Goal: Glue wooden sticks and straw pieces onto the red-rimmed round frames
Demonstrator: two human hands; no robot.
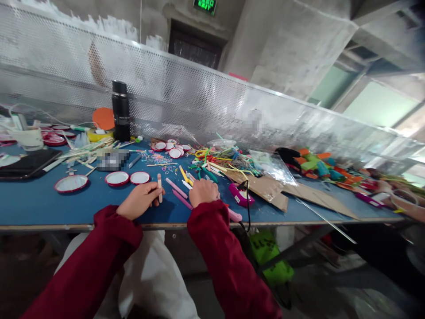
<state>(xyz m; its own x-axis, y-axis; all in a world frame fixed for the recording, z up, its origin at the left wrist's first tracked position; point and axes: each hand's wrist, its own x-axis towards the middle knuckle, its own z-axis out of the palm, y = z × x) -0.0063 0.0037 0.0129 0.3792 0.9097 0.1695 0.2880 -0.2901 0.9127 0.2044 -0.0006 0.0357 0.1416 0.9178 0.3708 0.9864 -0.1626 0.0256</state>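
My left hand (141, 199) pinches a flat wooden craft stick (160, 188) upright just above the blue tabletop. Curled over the pens to its right is my right hand (203, 192), seen from the back; its fingers bend down out of sight, so whatever is in them stays hidden. Between the hands lie a pink marker (176, 188) and a purple marker (182, 200). A yellow marker (183, 173) points away just beyond the right hand. Beside the right wrist is a pink rounded object (234, 215), partly covered by the sleeve.
Red-rimmed round lids (117, 178) lie to the left. A black bottle (121, 110) stands behind them. Tangled coloured pipe cleaners (229, 159) fill the back middle. Right of my hand sit a magenta device (241, 194) with a black cord and brown cardboard (265, 188).
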